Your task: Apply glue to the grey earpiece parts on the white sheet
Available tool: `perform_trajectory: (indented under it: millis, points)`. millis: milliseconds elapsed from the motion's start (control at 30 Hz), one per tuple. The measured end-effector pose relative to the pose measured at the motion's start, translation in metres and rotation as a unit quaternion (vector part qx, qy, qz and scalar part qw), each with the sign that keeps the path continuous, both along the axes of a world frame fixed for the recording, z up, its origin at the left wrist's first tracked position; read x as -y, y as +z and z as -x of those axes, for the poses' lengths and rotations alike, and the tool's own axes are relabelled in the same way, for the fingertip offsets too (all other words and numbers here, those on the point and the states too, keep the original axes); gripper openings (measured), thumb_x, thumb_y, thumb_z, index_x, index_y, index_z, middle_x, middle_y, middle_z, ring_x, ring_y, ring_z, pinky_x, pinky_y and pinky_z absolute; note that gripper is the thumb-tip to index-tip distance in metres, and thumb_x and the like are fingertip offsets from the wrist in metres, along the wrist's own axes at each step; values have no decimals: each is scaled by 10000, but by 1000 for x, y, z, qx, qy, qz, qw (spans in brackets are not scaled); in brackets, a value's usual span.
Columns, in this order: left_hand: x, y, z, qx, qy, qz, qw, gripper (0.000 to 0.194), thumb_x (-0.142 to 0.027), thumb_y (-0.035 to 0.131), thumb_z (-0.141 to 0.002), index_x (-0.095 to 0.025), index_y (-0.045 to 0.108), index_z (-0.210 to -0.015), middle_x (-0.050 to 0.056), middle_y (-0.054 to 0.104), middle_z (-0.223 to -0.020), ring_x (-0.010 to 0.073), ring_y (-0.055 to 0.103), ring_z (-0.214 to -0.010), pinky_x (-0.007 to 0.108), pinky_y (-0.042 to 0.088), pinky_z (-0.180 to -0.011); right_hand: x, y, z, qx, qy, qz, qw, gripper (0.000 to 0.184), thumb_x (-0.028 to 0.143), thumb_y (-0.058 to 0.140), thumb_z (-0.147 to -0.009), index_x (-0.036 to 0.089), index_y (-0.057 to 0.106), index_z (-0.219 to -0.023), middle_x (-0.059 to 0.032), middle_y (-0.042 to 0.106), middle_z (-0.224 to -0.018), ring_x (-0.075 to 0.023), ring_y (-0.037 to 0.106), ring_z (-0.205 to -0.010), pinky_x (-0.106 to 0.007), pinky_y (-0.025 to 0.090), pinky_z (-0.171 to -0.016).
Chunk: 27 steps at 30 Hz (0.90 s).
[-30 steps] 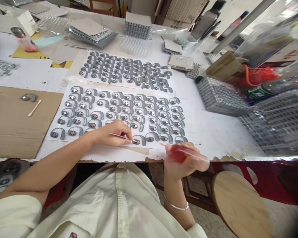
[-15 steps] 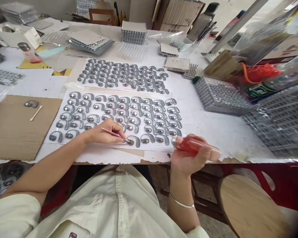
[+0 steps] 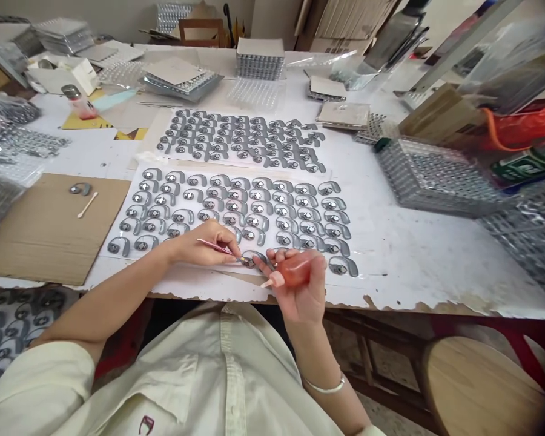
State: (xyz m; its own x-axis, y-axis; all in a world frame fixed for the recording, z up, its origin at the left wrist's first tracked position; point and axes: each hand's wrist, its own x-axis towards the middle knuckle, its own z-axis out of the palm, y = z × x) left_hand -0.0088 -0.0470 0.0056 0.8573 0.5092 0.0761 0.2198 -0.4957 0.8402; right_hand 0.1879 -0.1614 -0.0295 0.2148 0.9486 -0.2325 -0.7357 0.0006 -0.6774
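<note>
Head view: at the front of the table, the right hand is gripping a red bottle, and its extended fingers are reaching to a grey hooked piece, though contact cannot be told. The left hand is pinching a thin red stick, its tip pointing at that piece's round end; the step in hand appears to be fine work on this spot, and the next move seems to call for a steady piece and a controlled tip. Beyond, more grey pieces are lying in rows, and stacked trays are standing farther back.
</note>
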Motion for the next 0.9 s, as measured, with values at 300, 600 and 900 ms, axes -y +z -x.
perform_trajectory:
  millis: [300,600,900]
  points:
    - [-2,2,3,21,-33,-23,999,80,-143,667,-785,-137,736,-826,57,728,-770,96,622,-625,169,432,-562,0,3,1,22,-2,38,999,478,690,659,-665,217,606,-713,13,547,-719,-202,618,-873,-574,524,-901]
    - [10,17,-7,92,43,-77,992,76,-150,645,-797,-133,716,-819,67,740,-784,124,663,-633,190,496,-557,-10,23,-52,96,-126,-37,987,537,739,608,-647,206,583,-706,29,510,-667,-100,526,-562,-231,456,-441]
    - [60,-12,-63,107,1,-450,886,189,-106,477,-858,-129,639,-764,108,719,-789,151,618,-576,268,447,-498,-38,22,-74,240,-244,-69,937,500,699,416,-780,220,559,-773,32,527,-627,-81,448,-396,-230,305,-351]
